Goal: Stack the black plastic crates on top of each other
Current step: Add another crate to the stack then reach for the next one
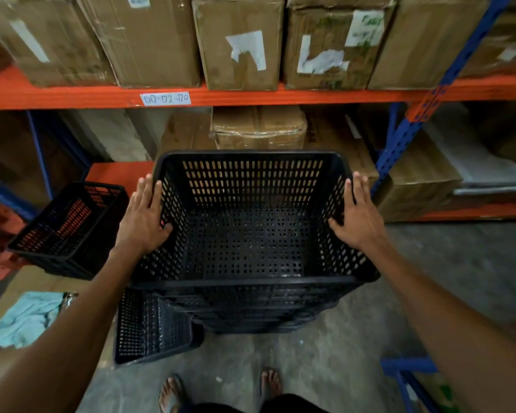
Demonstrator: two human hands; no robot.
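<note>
Two flat hands bracket the top crate (251, 242), one on each side rim. This is probably to keep it square and press it down evenly into the stack of crates (251, 311) beneath it. The stack stands on the concrete floor (325, 368) in front of the orange shelf (280, 95).

The left hand (145, 217) lies along the left rim and the right hand (361, 214) along the right. Both have straight fingers pointing away from the person, and each thumb is splayed inward over the perforated wall. Neither hand is curled round anything. Both arms reach forward and down, nearly straight and about as far apart as the crate is wide.

The top crate looks level and almost seated.

Two more crates wait to the left. One tilted crate (69, 231) leans by the shelf, and a crate on its side (152, 326) touches the foot of the stack.
</note>
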